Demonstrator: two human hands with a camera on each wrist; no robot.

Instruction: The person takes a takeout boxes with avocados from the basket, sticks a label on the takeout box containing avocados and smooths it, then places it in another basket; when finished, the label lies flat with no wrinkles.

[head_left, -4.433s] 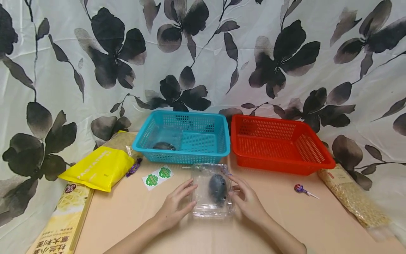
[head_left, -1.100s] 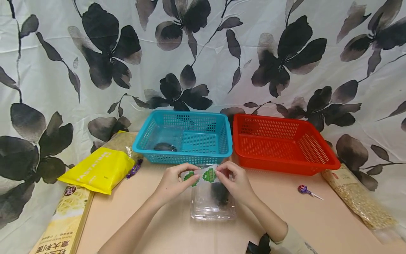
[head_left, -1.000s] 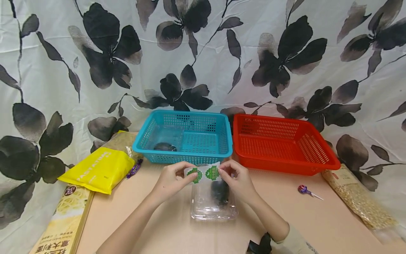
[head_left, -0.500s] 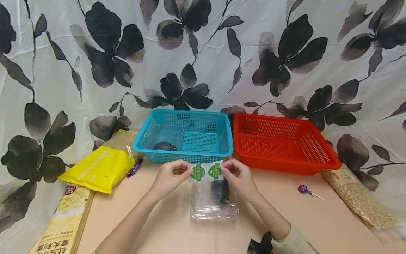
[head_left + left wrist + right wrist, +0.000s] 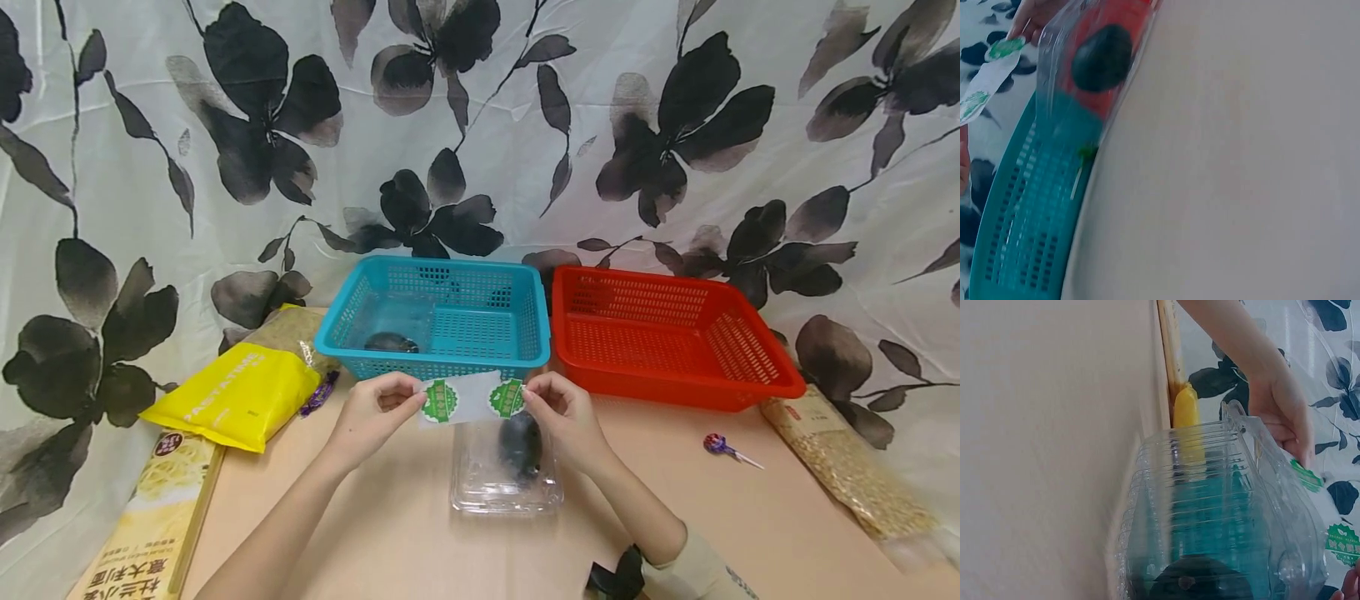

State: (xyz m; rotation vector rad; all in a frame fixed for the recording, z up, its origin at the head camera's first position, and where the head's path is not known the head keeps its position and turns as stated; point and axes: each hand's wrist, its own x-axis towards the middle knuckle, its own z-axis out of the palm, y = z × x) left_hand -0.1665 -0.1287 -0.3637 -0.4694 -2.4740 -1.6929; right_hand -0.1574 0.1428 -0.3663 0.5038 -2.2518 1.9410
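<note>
At the left side of the desk [image 5: 360,533], a noodle packet [image 5: 153,508] is laid, and its upper end is overlapped by a bright yellow bag [image 5: 240,392]. Close to this bag, a purple-wrapped sweet [image 5: 320,394] is placed. Behind, a second clear box with dark content is contained in the blue basket [image 5: 442,367].

By the left hand [image 5: 375,418], one end of a white label strip [image 5: 472,396] is pinched between thumb and fingers, the grip being narrowed onto the paper. Below the strip, a clear box [image 5: 478,483] is rested on the desk, and a dark oval fruit [image 5: 520,447] is seen through it. By the right hand [image 5: 567,417], the round green label [image 5: 507,399] at the other end is pinched in a similar grip.

This label appears to be partly lifted from its backing, so peeling is judged to be the step in hand. Next, it should probably be freed without folding, the backing being held steady, and then be pressed flat onto the box.

Farther right, a red basket [image 5: 675,383], a lollipop [image 5: 716,444] and a grain bag [image 5: 847,467] are left untouched.
</note>
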